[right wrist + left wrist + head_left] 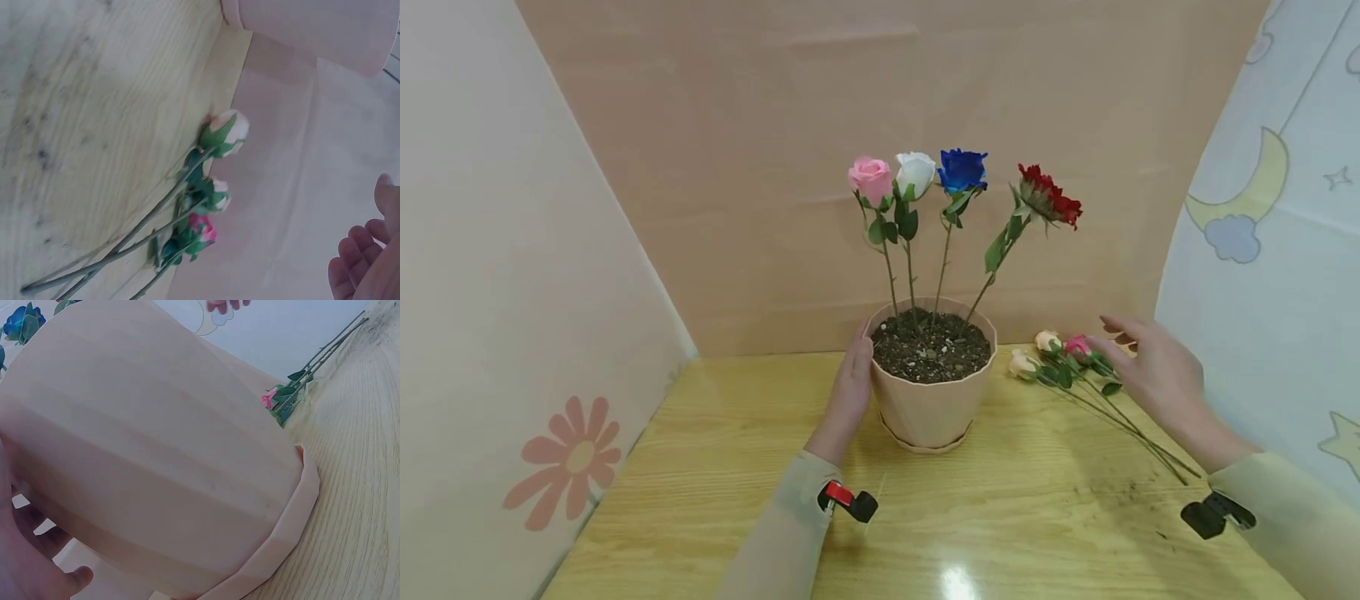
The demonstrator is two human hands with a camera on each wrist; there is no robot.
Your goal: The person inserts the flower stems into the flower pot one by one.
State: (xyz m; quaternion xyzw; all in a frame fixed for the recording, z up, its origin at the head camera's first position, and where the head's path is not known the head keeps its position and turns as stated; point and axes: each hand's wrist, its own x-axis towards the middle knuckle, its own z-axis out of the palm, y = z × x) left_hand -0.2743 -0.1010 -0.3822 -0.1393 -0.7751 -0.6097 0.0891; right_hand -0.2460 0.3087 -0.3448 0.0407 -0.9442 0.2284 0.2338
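A peach flower pot [928, 408] filled with dark soil stands on its saucer. Four stems rise from the soil: a pink rose [871, 179], a white rose [916, 174], a blue rose [962, 171] and a tilted red flower [1051, 197]. My left hand [853, 379] rests against the pot's left side near the rim, fingers extended along the wall. Above the loose flowers on the right, my right hand [1157, 375] hovers with nothing in it, its fingers loosely bent. Two cream roses [228, 132] and a deep pink rose [203, 229] lie beneath it.
Dark soil crumbs [1123, 496] are scattered on the wooden table [737, 467] at the right. A peach backdrop [737, 167] closes off the rear. Patterned panels stand on both sides, the right one [1285, 292] close to my right hand.
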